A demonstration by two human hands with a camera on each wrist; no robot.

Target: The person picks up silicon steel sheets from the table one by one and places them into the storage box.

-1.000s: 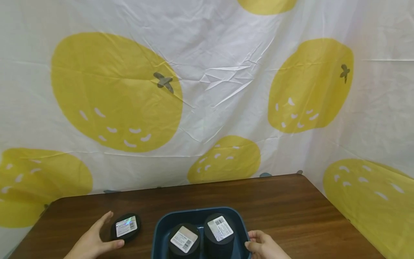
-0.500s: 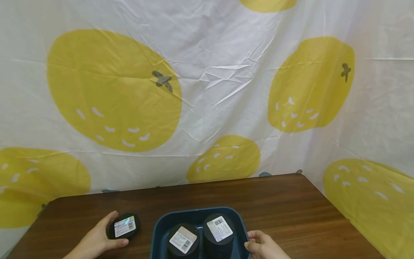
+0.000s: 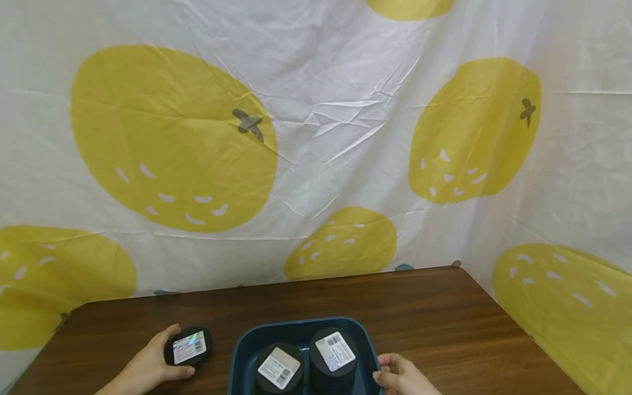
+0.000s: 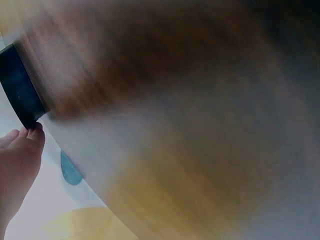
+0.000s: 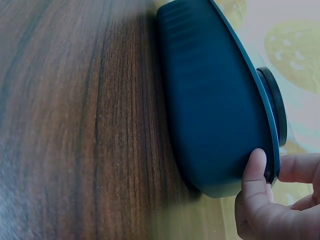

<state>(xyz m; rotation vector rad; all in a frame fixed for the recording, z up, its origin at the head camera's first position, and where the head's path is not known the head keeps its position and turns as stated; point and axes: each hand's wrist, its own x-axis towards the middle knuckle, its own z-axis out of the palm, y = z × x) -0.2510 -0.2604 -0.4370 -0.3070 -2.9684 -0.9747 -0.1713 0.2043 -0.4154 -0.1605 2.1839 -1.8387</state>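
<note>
My left hand [image 3: 153, 359] grips a black round tub [image 3: 187, 348] with a white barcode label on top, its thumb at the near side and fingers at the far side. The left wrist view is largely blurred; fingertips [image 4: 36, 131] touch a dark object [image 4: 20, 87] at its left edge. My right hand [image 3: 402, 374] pinches the right rim of a dark blue tray [image 3: 302, 322]. Thumb and fingers are on either side of that rim in the right wrist view. Inside the tray stand two taller black cylinders, a left one [image 3: 279, 366] and a right one [image 3: 334, 351], both labelled on top.
The brown wooden table [image 3: 434, 318] reaches back to a white curtain [image 3: 336, 159] printed with yellow fruit. The curtain also hangs along the right side. Wood surface lies between the tub and the tray.
The left hand has closed in around the black tub, with its fingers now against it. The tub appears slightly farther left. The right hand stays on the tray rim.
</note>
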